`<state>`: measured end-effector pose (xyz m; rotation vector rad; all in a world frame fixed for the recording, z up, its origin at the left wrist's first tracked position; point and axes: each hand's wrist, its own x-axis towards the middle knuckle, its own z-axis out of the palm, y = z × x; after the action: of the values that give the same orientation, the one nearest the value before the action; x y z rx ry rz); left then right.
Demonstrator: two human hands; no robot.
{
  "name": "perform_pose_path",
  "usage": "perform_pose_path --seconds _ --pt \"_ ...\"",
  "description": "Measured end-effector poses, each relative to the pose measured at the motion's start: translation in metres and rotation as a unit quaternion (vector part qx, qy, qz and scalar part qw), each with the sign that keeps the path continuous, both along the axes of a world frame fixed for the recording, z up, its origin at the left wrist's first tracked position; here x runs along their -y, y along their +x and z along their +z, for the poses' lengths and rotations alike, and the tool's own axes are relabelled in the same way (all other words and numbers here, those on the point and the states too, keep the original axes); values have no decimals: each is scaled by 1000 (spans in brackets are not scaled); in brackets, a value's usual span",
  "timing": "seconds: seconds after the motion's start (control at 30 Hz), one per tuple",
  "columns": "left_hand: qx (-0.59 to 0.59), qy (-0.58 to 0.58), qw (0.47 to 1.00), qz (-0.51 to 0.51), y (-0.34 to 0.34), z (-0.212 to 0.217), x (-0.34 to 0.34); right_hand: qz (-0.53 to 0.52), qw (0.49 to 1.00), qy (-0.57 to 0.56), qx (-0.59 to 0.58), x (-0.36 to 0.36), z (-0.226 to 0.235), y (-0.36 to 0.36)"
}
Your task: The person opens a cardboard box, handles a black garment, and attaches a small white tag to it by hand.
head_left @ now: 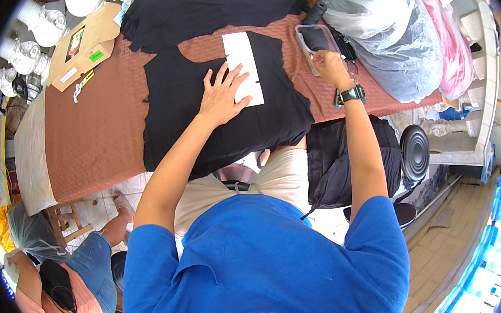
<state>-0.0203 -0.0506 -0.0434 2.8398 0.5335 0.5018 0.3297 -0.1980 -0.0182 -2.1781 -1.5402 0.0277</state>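
Observation:
A black cut piece of fabric (178, 124), with a curved neckline edge, lies spread over the near side of the table. On its right part rests a narrow white card (240, 49) with small dark marks. My left hand (223, 95) lies flat with fingers spread, pressing partly on the fabric and partly on the card. Over to the right, my right hand (332, 69), wearing a dark watch, reaches to a clear plastic container (301, 33). Its fingers are drawn together at the container's near edge; what they pinch is too small to tell. A black thread cone (314, 38) lies in the container.
More black fabric (212, 9) is heaped at the back. A cardboard box (80, 49) and a yellow cutter (85, 80) lie left on the brown tablecloth (94, 132). Large plastic-wrapped bundles (380, 29) stand right. A black bag (353, 158) hangs below the edge. Another person (82, 287) sits lower left.

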Motion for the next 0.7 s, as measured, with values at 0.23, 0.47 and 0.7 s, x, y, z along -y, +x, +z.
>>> perform_pose_path --seconds 0.23,0.47,0.7 --pt "-17 -6 1000 5 -2 4 2 -57 950 137 -274 1 44 -32" --pt "-10 -2 1000 3 -1 2 2 64 765 204 -608 -8 68 -110" --pt "3 9 1000 2 2 1 1 82 798 187 -567 -17 47 -134"
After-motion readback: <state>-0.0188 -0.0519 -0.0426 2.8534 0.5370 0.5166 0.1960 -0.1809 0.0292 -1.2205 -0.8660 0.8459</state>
